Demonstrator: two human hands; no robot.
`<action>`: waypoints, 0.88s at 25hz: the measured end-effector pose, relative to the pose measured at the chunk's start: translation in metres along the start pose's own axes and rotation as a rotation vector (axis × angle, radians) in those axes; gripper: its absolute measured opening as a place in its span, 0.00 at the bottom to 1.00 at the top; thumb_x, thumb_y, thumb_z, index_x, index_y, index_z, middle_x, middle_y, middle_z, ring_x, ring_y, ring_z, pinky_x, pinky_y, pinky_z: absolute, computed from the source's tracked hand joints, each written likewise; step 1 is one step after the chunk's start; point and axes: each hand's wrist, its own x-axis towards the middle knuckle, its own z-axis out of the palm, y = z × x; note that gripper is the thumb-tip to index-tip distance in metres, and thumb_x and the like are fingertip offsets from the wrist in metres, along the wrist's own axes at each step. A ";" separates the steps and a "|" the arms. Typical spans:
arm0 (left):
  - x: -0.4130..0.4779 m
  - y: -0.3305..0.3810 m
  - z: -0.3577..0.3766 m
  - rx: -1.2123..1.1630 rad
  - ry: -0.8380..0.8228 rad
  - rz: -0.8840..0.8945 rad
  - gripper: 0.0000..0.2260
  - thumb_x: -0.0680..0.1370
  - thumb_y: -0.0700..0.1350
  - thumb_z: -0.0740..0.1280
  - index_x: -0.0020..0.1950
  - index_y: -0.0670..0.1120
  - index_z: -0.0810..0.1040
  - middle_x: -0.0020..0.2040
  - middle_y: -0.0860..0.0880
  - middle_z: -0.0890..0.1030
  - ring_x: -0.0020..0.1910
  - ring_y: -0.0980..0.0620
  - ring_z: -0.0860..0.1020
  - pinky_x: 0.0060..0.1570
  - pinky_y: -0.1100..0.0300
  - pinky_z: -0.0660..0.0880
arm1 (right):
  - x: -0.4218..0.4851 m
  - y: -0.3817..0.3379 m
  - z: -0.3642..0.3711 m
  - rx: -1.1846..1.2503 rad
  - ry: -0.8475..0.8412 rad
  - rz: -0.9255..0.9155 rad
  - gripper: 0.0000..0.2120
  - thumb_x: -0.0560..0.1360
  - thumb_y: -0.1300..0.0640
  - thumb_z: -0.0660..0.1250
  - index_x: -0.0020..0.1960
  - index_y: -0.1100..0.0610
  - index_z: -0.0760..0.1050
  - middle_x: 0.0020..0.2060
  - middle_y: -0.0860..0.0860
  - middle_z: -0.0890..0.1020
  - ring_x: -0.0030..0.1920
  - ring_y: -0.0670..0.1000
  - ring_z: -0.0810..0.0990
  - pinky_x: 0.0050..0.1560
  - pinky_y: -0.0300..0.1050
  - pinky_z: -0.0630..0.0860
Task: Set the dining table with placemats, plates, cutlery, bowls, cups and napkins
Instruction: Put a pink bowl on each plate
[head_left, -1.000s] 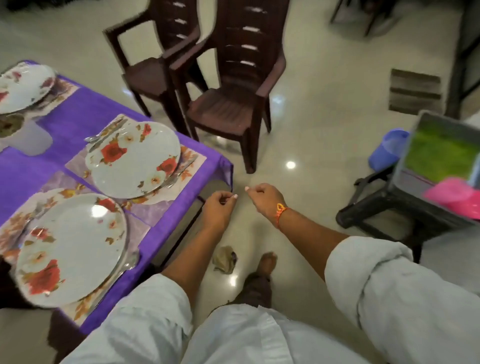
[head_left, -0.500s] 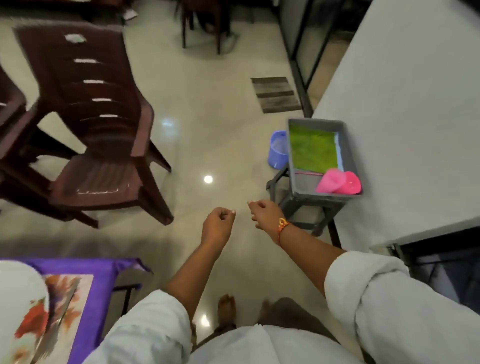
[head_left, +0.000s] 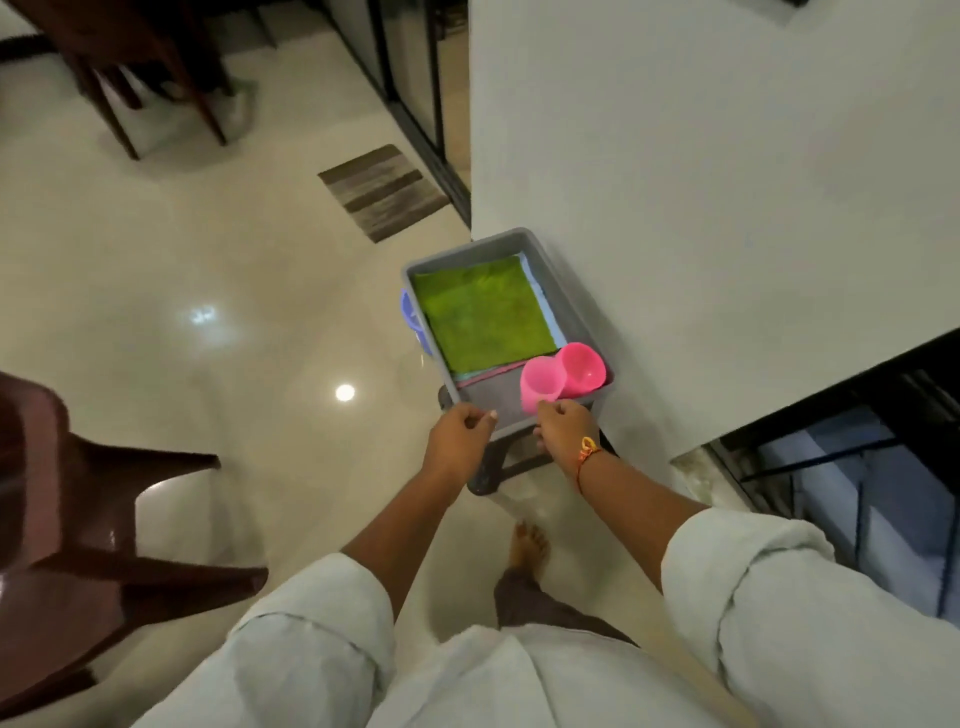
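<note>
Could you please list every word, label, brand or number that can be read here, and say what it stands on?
None: no text can be read in this view.
The tray, green cloth, pink cups and blue tub show no lettering.

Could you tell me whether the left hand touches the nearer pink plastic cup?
Apart: head view shows bare grey tray between left hand and pink cup.

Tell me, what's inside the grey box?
A green cloth lies on top, with two pink cups in the near right corner. Under the cloth, only thin blue and pink edges show; the rest is covered.
</note>
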 end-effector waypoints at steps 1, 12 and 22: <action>0.020 0.013 0.009 0.013 -0.008 0.009 0.09 0.80 0.52 0.69 0.49 0.46 0.80 0.45 0.47 0.83 0.48 0.44 0.82 0.54 0.44 0.80 | 0.024 0.000 -0.014 0.016 0.034 0.028 0.16 0.79 0.45 0.62 0.45 0.58 0.78 0.41 0.59 0.85 0.41 0.59 0.84 0.48 0.56 0.83; 0.232 0.090 0.114 0.215 -0.359 -0.025 0.16 0.80 0.58 0.67 0.44 0.45 0.74 0.39 0.48 0.74 0.38 0.49 0.72 0.41 0.54 0.70 | 0.199 0.006 -0.073 -0.114 0.103 0.302 0.11 0.79 0.49 0.65 0.49 0.57 0.76 0.46 0.58 0.79 0.48 0.60 0.80 0.57 0.55 0.80; 0.324 0.056 0.195 0.357 -0.815 -0.304 0.28 0.78 0.55 0.71 0.71 0.40 0.70 0.65 0.43 0.76 0.58 0.46 0.76 0.55 0.52 0.75 | 0.266 0.031 -0.045 -0.384 0.194 0.380 0.15 0.78 0.52 0.66 0.57 0.63 0.78 0.51 0.60 0.83 0.53 0.62 0.81 0.44 0.46 0.74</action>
